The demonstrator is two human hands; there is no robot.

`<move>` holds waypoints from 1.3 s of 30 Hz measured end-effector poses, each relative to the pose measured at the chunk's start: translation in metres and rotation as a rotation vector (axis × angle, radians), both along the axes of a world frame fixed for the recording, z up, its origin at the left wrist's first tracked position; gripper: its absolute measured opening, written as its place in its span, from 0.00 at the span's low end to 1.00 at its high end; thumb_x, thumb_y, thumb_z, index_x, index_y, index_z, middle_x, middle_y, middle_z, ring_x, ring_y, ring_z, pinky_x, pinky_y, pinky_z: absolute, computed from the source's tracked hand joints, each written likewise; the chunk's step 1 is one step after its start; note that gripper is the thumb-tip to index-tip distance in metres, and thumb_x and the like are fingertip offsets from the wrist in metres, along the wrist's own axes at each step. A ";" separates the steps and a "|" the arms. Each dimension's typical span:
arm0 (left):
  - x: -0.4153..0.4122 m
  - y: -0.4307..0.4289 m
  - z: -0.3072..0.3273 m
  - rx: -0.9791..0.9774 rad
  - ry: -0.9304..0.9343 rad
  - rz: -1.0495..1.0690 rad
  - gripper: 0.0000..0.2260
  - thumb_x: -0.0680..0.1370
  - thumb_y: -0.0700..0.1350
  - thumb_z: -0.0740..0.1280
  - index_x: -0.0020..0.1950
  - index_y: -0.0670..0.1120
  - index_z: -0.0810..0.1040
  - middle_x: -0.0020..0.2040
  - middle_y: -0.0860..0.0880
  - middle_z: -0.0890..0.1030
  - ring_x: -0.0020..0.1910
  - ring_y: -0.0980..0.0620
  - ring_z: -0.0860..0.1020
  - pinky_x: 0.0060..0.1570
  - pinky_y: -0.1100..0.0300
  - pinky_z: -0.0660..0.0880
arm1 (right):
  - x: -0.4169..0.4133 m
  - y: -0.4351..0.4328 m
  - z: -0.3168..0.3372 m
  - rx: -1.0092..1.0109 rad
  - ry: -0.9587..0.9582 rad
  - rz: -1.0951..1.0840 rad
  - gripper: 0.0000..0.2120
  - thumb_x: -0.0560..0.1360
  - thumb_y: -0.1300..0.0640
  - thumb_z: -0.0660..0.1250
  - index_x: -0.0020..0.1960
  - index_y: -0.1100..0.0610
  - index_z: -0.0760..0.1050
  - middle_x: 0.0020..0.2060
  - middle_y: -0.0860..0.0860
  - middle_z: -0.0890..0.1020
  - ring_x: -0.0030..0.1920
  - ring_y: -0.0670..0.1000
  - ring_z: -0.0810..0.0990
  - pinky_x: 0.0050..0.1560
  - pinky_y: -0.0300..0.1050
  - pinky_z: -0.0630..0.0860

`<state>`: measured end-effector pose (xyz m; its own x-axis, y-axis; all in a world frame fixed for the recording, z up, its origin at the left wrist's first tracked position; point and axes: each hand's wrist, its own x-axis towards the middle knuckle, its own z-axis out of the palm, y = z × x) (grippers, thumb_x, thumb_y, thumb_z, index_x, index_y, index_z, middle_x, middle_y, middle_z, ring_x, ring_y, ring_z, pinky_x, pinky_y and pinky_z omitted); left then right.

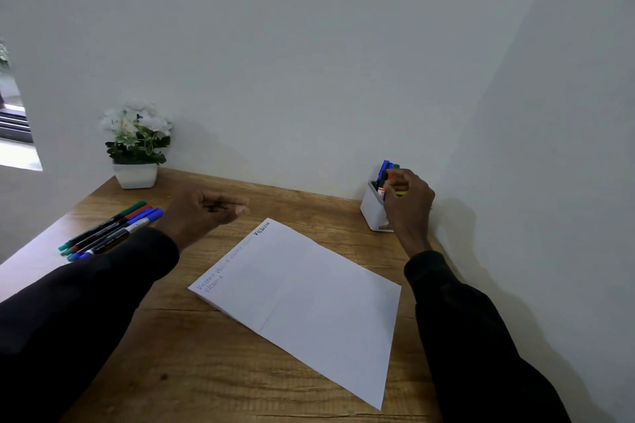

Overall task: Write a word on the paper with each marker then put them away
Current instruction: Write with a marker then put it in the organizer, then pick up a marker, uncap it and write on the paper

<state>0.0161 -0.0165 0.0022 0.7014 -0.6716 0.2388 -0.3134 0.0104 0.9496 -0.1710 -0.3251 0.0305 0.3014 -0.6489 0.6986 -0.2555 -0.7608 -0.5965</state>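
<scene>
Potted plant (pixel 136 141): white flowers, green leaves, white square pot, far left corner of wooden table (pixel 192 347), against plain white wall (pixel 309 62); window opening (pixel 15 127) at left edge

Four loose markers (pixel 110 232), perhaps four more in one holder (pixel 372 208), one paper (pixel 309 299)
</scene>
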 end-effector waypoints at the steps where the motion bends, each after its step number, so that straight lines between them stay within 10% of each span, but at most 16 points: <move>1: 0.000 0.005 0.000 0.006 0.005 0.010 0.10 0.72 0.41 0.75 0.53 0.47 0.85 0.47 0.53 0.86 0.49 0.60 0.83 0.45 0.71 0.76 | 0.003 0.010 -0.001 0.005 -0.004 0.034 0.10 0.76 0.69 0.70 0.55 0.61 0.84 0.46 0.55 0.86 0.43 0.49 0.83 0.46 0.31 0.79; 14: 0.015 0.098 -0.004 -0.039 0.014 0.185 0.10 0.72 0.39 0.75 0.53 0.40 0.84 0.46 0.45 0.86 0.49 0.49 0.84 0.52 0.59 0.80 | 0.071 0.144 -0.029 0.172 0.237 0.579 0.10 0.73 0.70 0.73 0.45 0.56 0.85 0.37 0.50 0.86 0.33 0.43 0.82 0.37 0.38 0.82; 25: 0.053 0.173 -0.019 0.002 0.039 0.350 0.10 0.72 0.40 0.76 0.53 0.44 0.85 0.47 0.49 0.86 0.49 0.54 0.83 0.48 0.64 0.80 | 0.150 0.210 -0.045 -0.075 0.446 0.792 0.06 0.74 0.67 0.76 0.49 0.60 0.87 0.42 0.50 0.87 0.40 0.45 0.83 0.44 0.31 0.77; 31: 0.061 0.180 -0.030 -0.002 0.076 0.360 0.10 0.71 0.40 0.76 0.52 0.44 0.85 0.47 0.48 0.86 0.50 0.52 0.84 0.53 0.59 0.80 | 0.184 0.242 -0.056 -0.289 0.665 0.903 0.14 0.76 0.66 0.73 0.61 0.56 0.82 0.57 0.53 0.84 0.55 0.50 0.81 0.59 0.51 0.81; 39: 0.060 0.177 -0.031 0.016 0.039 0.362 0.10 0.72 0.41 0.75 0.53 0.44 0.84 0.47 0.49 0.85 0.49 0.54 0.83 0.47 0.65 0.79 | 0.195 0.260 -0.057 -0.458 0.831 0.952 0.19 0.80 0.68 0.65 0.69 0.56 0.73 0.72 0.55 0.73 0.72 0.53 0.69 0.66 0.44 0.72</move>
